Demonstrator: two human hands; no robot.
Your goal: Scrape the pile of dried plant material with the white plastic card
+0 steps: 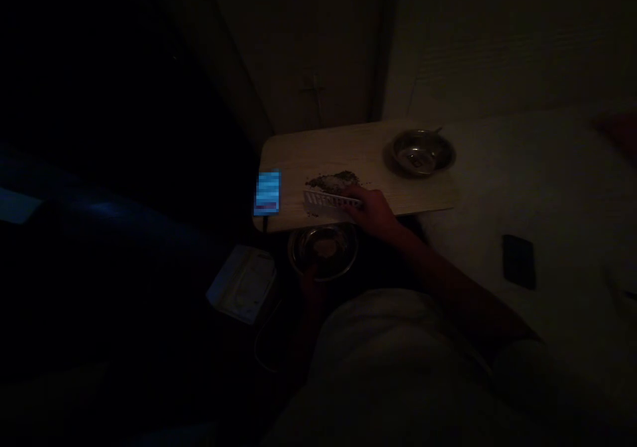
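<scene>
The scene is very dark. On a pale wooden table lies a loose pile of small dark bits (331,181), too dim to name. My right hand (373,211) is closed on the end of a flat white strip with dark marks along it (323,199), its long side at the near side of the pile. A few bits lie nearer the front edge. Below that edge, my left hand (312,281) is closed on the near rim of a metal bowl (348,261). The fingers of this hand are dim, and what lies inside the bowl is unclear.
A lit phone (267,193) lies at the left end of the table (298,145). Another metal bowl (423,152) stands at the back right. A whitish box-like thing (243,281) sits lower left. On the pale surface at right lies a dark flat object (518,261).
</scene>
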